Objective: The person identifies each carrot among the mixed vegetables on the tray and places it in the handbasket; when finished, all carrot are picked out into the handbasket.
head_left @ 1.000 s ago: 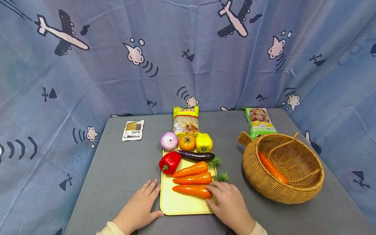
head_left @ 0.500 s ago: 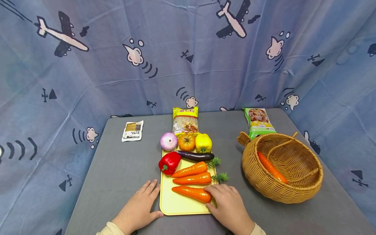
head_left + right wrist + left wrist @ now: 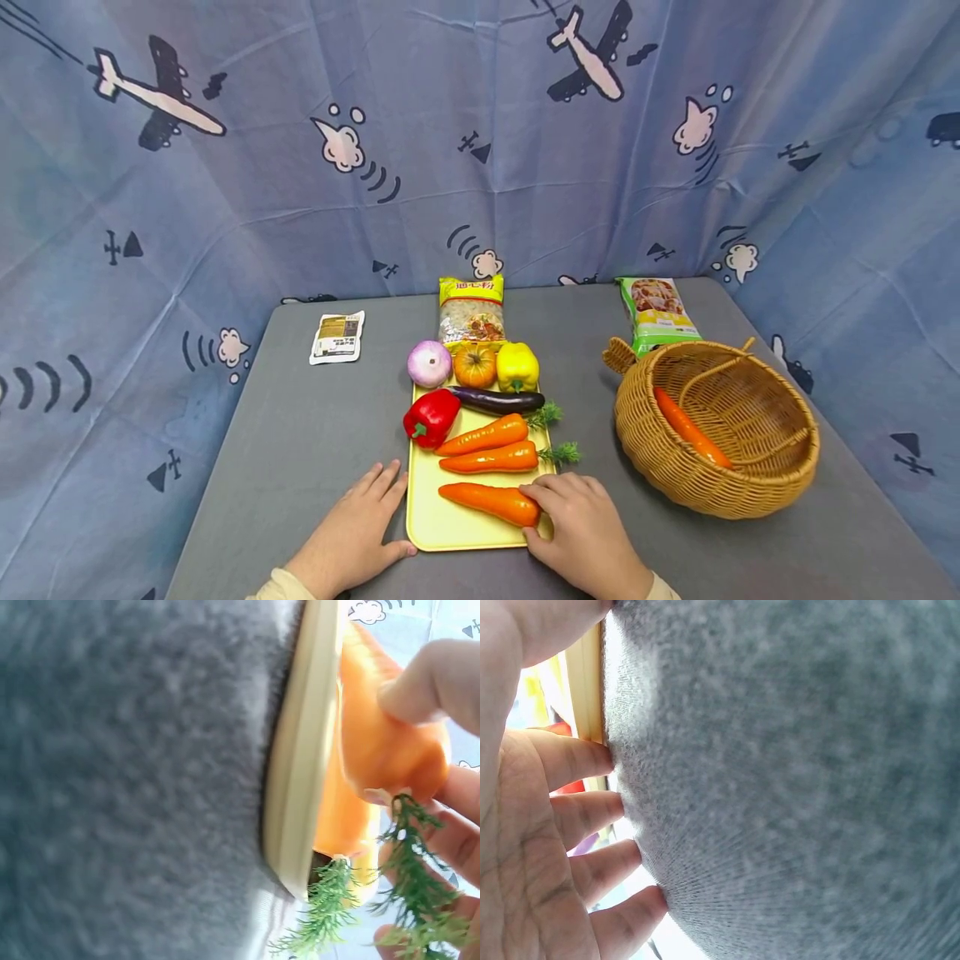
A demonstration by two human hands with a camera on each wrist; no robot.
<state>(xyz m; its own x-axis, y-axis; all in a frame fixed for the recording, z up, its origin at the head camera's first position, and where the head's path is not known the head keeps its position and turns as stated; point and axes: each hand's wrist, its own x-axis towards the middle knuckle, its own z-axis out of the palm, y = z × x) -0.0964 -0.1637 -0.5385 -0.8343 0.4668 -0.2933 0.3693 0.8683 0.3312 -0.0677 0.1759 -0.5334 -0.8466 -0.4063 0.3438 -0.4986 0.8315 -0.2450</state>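
Observation:
My right hand [image 3: 581, 529] pinches the thick, leafy end of the nearest carrot [image 3: 487, 502], thumb on one side and fingers on the other, as the right wrist view shows. That carrot lies over the front part of a yellow tray [image 3: 442, 533]. Two more carrots, the middle carrot [image 3: 491, 457] and the upper carrot [image 3: 486, 434], lie behind it. My left hand [image 3: 356, 525] rests on the grey table with its fingers spread, index and thumb beside the tray's left edge. In the left wrist view its fingertips [image 3: 600, 759] touch the cloth.
Farther up the tray are a red bell pepper [image 3: 432, 419], an eggplant [image 3: 498, 401], an onion [image 3: 430, 364], a pumpkin [image 3: 475, 367] and a yellow pepper [image 3: 517, 368]. A wicker basket [image 3: 637, 442] holding another carrot [image 3: 690, 429] stands right. Behind are food packets [image 3: 472, 310].
The nearest carrot has shifted toward me on the tray, away from the other two, with my right hand on its end. My left hand has stayed in place.

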